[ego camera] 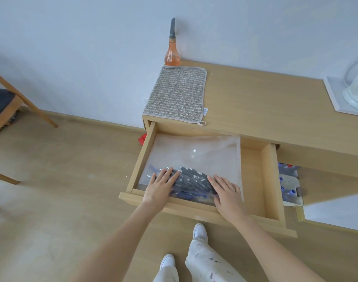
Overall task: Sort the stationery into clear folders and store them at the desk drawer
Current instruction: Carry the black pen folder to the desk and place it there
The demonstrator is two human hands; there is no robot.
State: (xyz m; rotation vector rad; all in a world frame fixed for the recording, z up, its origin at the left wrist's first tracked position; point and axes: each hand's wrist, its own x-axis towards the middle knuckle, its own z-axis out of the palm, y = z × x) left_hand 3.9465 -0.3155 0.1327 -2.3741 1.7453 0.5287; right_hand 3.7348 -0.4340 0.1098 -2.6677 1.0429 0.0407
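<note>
Lying flat in the open desk drawer (269,180) is a clear folder (194,151), and everything else is placed here from that drawer. The folder covers most of the drawer floor, leaving a bare strip along the drawer's right side. Inside the folder, bunched toward the drawer's front edge, sits a heap of dark grey and blue stationery (191,180); the single pieces are too blurred to name.

Both hands rest on top of the folder over that heap. The left hand (160,187) lies palm down with fingers straight and slightly spread, pressing the heap's left part. The right hand (226,192) lies palm down at the heap's right end, fingers extended and gripping nothing. The two hands are apart, with stationery showing between them.

On the desk top (275,102) just behind the drawer lies a grey striped cloth (176,94), and behind that, against the wall, stands an orange spray bottle (172,55). Right of the drawer, under the desk, a white basket (290,186) holds bottles. Far left of the drawer stands a wooden chair (5,106).
</note>
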